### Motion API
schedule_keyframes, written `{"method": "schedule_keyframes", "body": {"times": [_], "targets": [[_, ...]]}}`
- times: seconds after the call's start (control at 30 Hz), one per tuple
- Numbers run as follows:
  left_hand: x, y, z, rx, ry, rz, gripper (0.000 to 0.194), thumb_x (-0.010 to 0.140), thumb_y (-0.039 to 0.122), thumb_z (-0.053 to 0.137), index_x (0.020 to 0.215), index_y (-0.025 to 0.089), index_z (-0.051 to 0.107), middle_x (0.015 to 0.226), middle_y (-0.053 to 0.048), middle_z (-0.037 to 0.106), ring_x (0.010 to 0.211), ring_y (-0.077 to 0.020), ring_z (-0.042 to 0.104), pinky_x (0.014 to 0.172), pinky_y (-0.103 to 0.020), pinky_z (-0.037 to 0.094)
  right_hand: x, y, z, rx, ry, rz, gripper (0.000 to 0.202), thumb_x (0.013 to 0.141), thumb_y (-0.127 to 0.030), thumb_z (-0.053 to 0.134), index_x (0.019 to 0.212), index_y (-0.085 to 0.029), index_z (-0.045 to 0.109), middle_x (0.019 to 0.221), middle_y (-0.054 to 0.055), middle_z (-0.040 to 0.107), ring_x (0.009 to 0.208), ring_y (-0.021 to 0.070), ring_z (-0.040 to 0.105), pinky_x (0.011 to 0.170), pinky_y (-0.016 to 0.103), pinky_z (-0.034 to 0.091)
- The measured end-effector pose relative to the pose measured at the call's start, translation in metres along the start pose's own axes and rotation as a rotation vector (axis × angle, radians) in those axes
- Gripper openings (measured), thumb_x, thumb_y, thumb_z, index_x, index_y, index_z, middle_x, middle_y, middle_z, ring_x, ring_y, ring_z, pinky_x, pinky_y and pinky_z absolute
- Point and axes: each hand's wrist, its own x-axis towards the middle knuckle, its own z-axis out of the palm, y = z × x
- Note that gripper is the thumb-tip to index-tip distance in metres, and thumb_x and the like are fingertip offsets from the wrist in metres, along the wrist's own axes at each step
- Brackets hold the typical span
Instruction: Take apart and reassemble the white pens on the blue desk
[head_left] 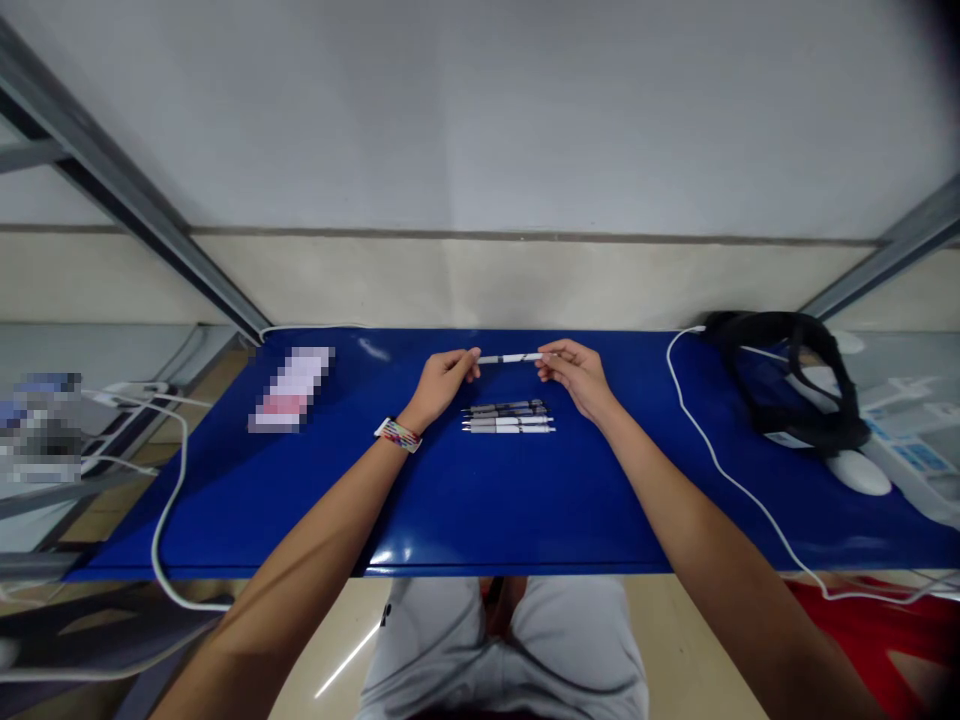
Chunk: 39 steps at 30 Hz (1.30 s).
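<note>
Near the far edge of the blue tabletop (517,510), a white pen (521,358) with dark bands is lying level between two hands, and it is serving here as the centre of the clock. At nine o'clock, the left hand (446,382) is pinching the pen's greyish end between thumb and fingers. At three o'clock, the right hand (576,372) is gripping the other end the same way, its fingertips curling around it.

At six o'clock, just nearer the body, a row of pens (506,417) is resting side by side, tips pointing toward nine; darker ones are lying on the far side and white ones on the near side. At eight, a multicoloured wristband (399,434) is circling the left wrist.

Farther out, a little below nine, a pixelated slab (292,388) is lying on the blue surface, possibly a phone, though the blurring is hiding its details. Around three, a black headset (795,385) is sitting near a white rounded object (861,473), while a white cable (705,450) is curving down toward four. At twelve, a pale wall (517,285) is rising behind everything; at six, grey trousers (502,670) are showing below the table edge.
</note>
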Motion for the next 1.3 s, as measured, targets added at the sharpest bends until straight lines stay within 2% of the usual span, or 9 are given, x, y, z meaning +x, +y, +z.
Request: {"method": "schedule_keyframes", "body": {"times": [0.13, 0.27, 0.4, 0.57, 0.73, 0.83, 1.0, 1.13, 1.3], "targets": [[-0.001, 0.001, 0.001, 0.051, 0.007, 0.003, 0.065, 0.106, 0.062, 0.053, 0.058, 0.019, 0.058, 0.057, 0.0, 0.054, 0.058, -0.014, 0.049, 0.064, -0.03, 0.038, -0.001, -0.001, 0.0, 0.007, -0.017, 0.0, 0.034, 0.071, -0.044, 0.097, 0.093, -0.022, 0.082, 0.081, 0.004, 0.079, 0.071, 0.0183, 0.072, 0.072, 0.035, 0.058], [0.001, -0.002, 0.003, -0.069, 0.01, 0.048, 0.028, 0.094, 0.047, 0.077, 0.093, 0.02, 0.074, 0.076, 0.0, 0.068, 0.068, -0.0148, 0.059, 0.068, -0.029, 0.045, 0.0, -0.002, -0.001, 0.039, 0.001, 0.025, 0.034, 0.07, -0.044, 0.097, 0.09, -0.021, 0.082, 0.078, 0.004, 0.077, 0.066, 0.017, 0.069, 0.068, 0.034, 0.056], [0.002, -0.005, 0.004, -0.18, -0.025, 0.045, 0.025, 0.099, 0.043, 0.073, 0.109, 0.02, 0.073, 0.082, -0.002, 0.07, 0.077, -0.0163, 0.066, 0.077, -0.031, 0.053, 0.001, -0.001, 0.0, 0.049, 0.009, 0.034, 0.036, 0.069, -0.046, 0.098, 0.089, -0.021, 0.081, 0.078, 0.005, 0.077, 0.067, 0.0171, 0.068, 0.067, 0.034, 0.055], [0.002, -0.009, 0.002, -0.162, 0.0, 0.103, 0.045, 0.089, 0.032, 0.084, 0.13, 0.023, 0.07, 0.11, -0.007, 0.075, 0.09, -0.0175, 0.07, 0.08, -0.031, 0.055, 0.001, 0.0, 0.001, 0.046, 0.011, 0.045, 0.036, 0.069, -0.045, 0.097, 0.09, -0.021, 0.081, 0.08, 0.006, 0.078, 0.069, 0.0178, 0.069, 0.069, 0.035, 0.057], [0.002, -0.013, 0.002, -0.175, -0.03, 0.059, 0.037, 0.102, 0.04, 0.069, 0.133, 0.021, 0.069, 0.088, -0.004, 0.076, 0.084, -0.0181, 0.072, 0.085, -0.034, 0.057, 0.002, 0.001, 0.0, 0.033, 0.003, 0.049, 0.034, 0.071, -0.043, 0.097, 0.091, -0.021, 0.082, 0.08, 0.005, 0.078, 0.069, 0.0178, 0.069, 0.07, 0.035, 0.057], [0.002, -0.015, 0.002, -0.171, -0.02, 0.13, 0.056, 0.091, 0.034, 0.082, 0.143, 0.024, 0.063, 0.115, -0.008, 0.078, 0.102, -0.0207, 0.075, 0.095, -0.036, 0.057, 0.003, 0.002, -0.001, 0.041, 0.005, 0.05, 0.033, 0.071, -0.043, 0.097, 0.092, -0.021, 0.082, 0.081, 0.005, 0.078, 0.069, 0.0179, 0.07, 0.07, 0.035, 0.057], [0.001, -0.011, 0.003, -0.141, -0.014, 0.08, 0.037, 0.102, 0.038, 0.068, 0.136, 0.022, 0.069, 0.095, -0.006, 0.079, 0.093, -0.0204, 0.076, 0.093, -0.039, 0.058, 0.001, 0.002, -0.001, 0.029, -0.004, 0.047, 0.034, 0.071, -0.043, 0.097, 0.092, -0.021, 0.082, 0.081, 0.005, 0.078, 0.07, 0.0182, 0.07, 0.071, 0.035, 0.057], [0.0, -0.008, 0.003, -0.146, -0.017, 0.128, 0.049, 0.092, 0.032, 0.081, 0.139, 0.023, 0.067, 0.113, -0.008, 0.08, 0.104, -0.022, 0.075, 0.097, -0.038, 0.057, 0.001, 0.001, 0.0, 0.029, 0.01, 0.05, 0.035, 0.071, -0.045, 0.097, 0.092, -0.022, 0.081, 0.08, 0.005, 0.078, 0.07, 0.0182, 0.069, 0.07, 0.035, 0.057], [0.0, -0.009, 0.004, -0.091, -0.007, 0.041, 0.027, 0.098, 0.042, 0.073, 0.114, 0.021, 0.078, 0.094, -0.006, 0.08, 0.089, -0.0205, 0.074, 0.087, -0.037, 0.057, 0.002, 0.001, 0.0, 0.022, 0.006, 0.048, 0.036, 0.069, -0.046, 0.098, 0.091, -0.022, 0.081, 0.08, 0.004, 0.078, 0.07, 0.0181, 0.069, 0.07, 0.035, 0.057]]}}
